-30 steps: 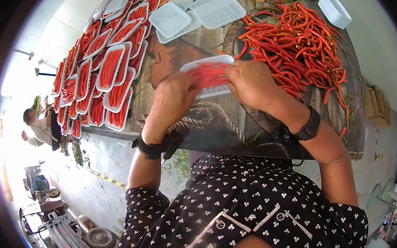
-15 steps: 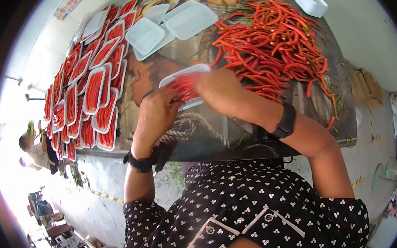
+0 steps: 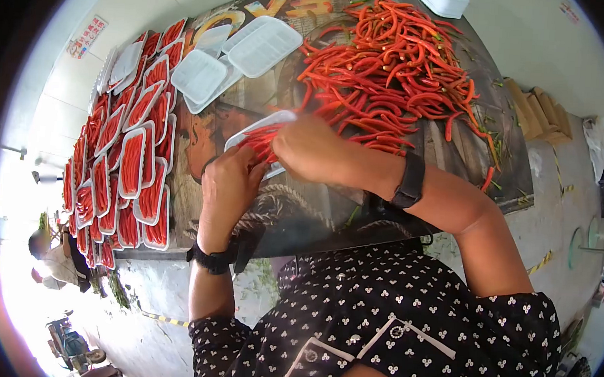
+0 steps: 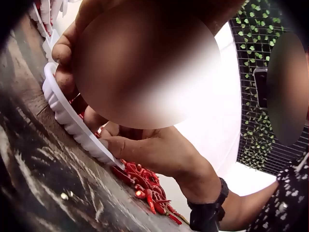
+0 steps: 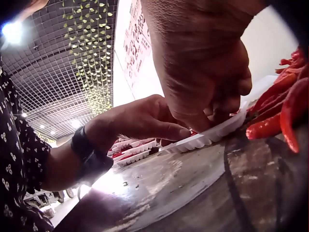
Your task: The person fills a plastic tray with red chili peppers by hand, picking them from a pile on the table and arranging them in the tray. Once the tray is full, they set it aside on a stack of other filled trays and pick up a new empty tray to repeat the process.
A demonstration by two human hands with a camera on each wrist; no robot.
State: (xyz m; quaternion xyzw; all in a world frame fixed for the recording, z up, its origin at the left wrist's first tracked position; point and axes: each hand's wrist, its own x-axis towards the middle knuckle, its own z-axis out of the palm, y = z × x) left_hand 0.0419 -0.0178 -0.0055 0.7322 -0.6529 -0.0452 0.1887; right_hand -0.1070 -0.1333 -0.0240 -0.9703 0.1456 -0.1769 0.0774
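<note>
On the patterned tabletop [image 3: 449, 159], near the front edge, white tray [image 4: 72, 120] holding red chilies [image 3: 258, 139]. Around its left end, left hand [image 3: 226, 185], fingers and thumb bent over the rim, pinching it. Above the right part, right hand [image 3: 310, 147], fingers bent down to the chilies; cannot tell whether pinching any. Beyond and rightward, loose heap [image 3: 392, 76] of more chilies; farther back, unfilled trays [image 3: 266, 47]; far left, overlapping filled trays [image 3: 129, 196].

Just behind your left hand [image 3: 227, 187] and right hand [image 3: 308, 149] sit black wristbands [image 3: 410, 180]. Your black top [image 3: 407, 281] carries small white three-petalled motifs [image 5: 8, 182], pale trim [image 3: 377, 340] and round ornaments [image 3: 396, 332]; its sleeves [image 3: 515, 318] end farther behind the hands.
</note>
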